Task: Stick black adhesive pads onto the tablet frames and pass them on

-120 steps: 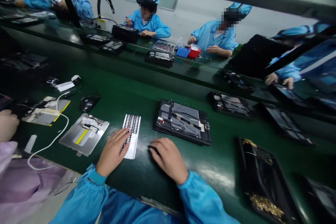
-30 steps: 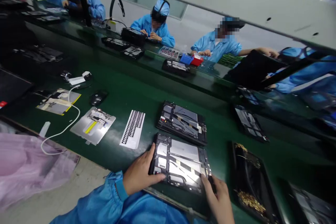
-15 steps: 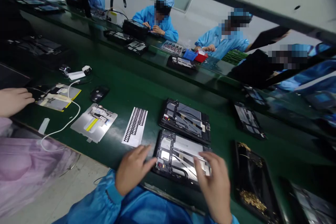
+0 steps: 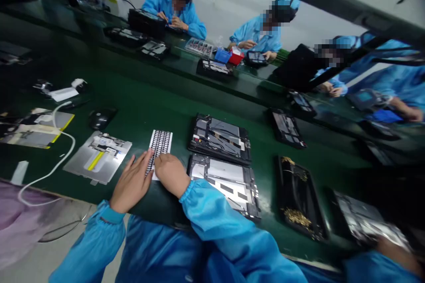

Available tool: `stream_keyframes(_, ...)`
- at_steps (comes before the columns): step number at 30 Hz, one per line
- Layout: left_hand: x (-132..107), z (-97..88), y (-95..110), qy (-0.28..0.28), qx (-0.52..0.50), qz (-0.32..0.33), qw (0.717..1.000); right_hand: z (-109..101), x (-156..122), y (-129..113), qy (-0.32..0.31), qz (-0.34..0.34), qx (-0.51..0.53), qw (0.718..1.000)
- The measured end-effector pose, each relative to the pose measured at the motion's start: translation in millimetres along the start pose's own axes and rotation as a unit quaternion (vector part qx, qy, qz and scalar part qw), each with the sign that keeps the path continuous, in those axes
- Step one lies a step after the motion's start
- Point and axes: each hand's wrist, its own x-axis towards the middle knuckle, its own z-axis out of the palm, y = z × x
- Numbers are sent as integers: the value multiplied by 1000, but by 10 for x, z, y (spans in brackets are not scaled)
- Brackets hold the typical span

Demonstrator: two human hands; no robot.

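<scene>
A white sheet of black stickers (image 4: 160,141) lies on the green bench in front of me. My left hand (image 4: 132,184) rests flat along its left edge, fingers stretched out. Over the sheet's lower part is my right hand (image 4: 171,173), its fingers curled down and closed; whatever they pinch is hidden. Beside my right forearm lies an opened tablet-like device (image 4: 229,172), partly covered by the sleeve. Behind it sits a second opened device (image 4: 221,137) with dark cables across its inside.
Left of the sheet are a metal plate (image 4: 99,154), a black mouse (image 4: 101,118) and a white cable (image 4: 71,150). To the right stands a black tray (image 4: 299,194) with gold-coloured small parts. A co-worker's hand (image 4: 395,252) is at lower right.
Both my hands have moved left from the near opened device to the sticker sheet, and my right fingers have closed. The view has shifted right. A neighbour's hand at left is out of view.
</scene>
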Motion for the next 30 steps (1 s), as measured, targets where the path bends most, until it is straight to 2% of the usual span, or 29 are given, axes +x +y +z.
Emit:
stream_keyframes(4,50,8,-41,11,17,16,1000,-47,198,53,-23,9,43,999)
stream_keyframes(7,92,18,-61,-3,15,16,1000,-250,153,288,-21,16,111,993)
stream_keyframes(9,104,-4,-62,-10,2,15,1000,-461,-133,490,40,25,228,973)
stream_keyframes(11,100,-53,-50,1,-20,19,1000,-665,-605,678,141,29,357,923)
stream_keyframes(12,92,-82,-34,18,-31,20,999,-740,-878,756,183,35,382,905)
stream_keyframes(14,66,-135,39,73,-49,20,996,-796,-1424,860,227,61,368,900)
stream_keyframes(17,26,-158,315,153,-91,22,984,-641,-2052,862,219,118,284,926)
stream_keyframes(18,18,-144,457,158,-111,32,981,-550,-2182,824,208,130,251,936)
stream_keyframes(20,17,-84,791,132,-152,75,977,-365,-2327,719,195,135,180,955)
stream_keyframes(23,40,65,1286,56,-185,135,972,-165,-2338,571,197,121,90,969)
stream_keyframes(25,57,177,1510,30,-187,143,971,-97,-2290,523,191,118,54,973)
stream_keyframes(27,68,267,1616,19,-186,137,973,-66,-2248,514,176,121,31,977)
stream_keyframes(30,68,330,1619,7,-199,124,972,-51,-2222,537,154,130,13,979)
